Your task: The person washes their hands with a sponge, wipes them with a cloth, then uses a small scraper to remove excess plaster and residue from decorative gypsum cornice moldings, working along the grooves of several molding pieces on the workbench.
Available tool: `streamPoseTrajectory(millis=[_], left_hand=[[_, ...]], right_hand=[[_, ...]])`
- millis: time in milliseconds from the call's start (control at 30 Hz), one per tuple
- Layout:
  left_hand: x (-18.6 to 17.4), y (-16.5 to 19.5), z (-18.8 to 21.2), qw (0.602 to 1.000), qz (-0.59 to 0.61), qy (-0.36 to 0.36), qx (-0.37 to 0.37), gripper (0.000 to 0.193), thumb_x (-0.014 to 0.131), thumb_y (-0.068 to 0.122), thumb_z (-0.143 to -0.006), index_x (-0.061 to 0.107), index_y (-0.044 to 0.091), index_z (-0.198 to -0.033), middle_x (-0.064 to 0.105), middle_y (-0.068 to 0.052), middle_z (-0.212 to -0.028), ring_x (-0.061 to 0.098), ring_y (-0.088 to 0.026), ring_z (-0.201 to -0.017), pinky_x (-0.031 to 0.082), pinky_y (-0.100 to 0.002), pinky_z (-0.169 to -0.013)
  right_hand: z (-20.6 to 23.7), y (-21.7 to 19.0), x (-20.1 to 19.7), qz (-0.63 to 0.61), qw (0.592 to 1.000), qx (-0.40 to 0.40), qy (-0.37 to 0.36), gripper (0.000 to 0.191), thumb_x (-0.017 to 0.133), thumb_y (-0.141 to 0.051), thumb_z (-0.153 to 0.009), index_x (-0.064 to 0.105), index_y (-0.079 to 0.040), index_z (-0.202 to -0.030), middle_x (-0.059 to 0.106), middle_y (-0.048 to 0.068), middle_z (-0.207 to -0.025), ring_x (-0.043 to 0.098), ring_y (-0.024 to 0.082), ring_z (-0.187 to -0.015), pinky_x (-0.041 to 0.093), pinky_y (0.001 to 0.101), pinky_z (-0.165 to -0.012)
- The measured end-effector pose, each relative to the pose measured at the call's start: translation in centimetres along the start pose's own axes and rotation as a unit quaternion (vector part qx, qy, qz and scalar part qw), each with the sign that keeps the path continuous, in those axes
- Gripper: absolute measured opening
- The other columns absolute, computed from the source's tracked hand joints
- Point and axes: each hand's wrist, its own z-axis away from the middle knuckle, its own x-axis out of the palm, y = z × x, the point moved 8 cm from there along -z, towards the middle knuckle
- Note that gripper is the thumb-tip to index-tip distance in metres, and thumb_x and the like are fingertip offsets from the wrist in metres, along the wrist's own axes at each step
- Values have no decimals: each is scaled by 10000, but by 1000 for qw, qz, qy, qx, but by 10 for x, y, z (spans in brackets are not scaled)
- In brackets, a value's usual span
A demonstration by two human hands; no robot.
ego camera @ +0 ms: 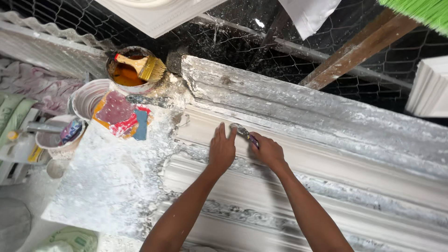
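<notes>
A long white plaster moulding (pixel 326 154) with ridges and grooves lies across the bench, dusted with dried plaster. My left hand (pixel 221 150) rests flat on it, fingers together and pointing away from me. Just to its right, my right hand (pixel 267 150) grips a small plaster-caked tool with a dark handle (pixel 244 133), its blade touching the moulding near my left fingertips.
At the left stand a tin of orange liquid (pixel 127 74) with a flat brush (pixel 142 66) across it, a white bucket (pixel 88 98) and a smaller pot (pixel 58 135). Wire mesh (pixel 261 42), a wooden beam (pixel 359 46) and white plaster pieces (pixel 431 88) lie beyond.
</notes>
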Motion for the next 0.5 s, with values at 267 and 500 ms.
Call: streamPoseTrajectory(millis=[267, 500], left_hand=[[64, 36, -48, 997, -64, 29, 14, 168, 572, 158, -996, 683, 54, -1065, 651, -190, -1176, 575, -366, -1175, 474, -519, -954], [98, 15, -64, 992, -100, 21, 68, 91, 612, 149, -847, 690, 102, -837, 665, -106, -835, 623, -276, -859, 508, -447, -785]], right_hand=[[-49, 47, -13, 107, 989, -61, -84, 438, 626, -376, -910, 622, -378, -1348, 754, 82, -1076, 723, 339, -962, 572, 488, -829], [-79, 28, -10, 110, 975, -168, -95, 490, 617, -337, -900, 592, -320, -1389, 763, 108, -1025, 715, 356, -885, 571, 507, -744]])
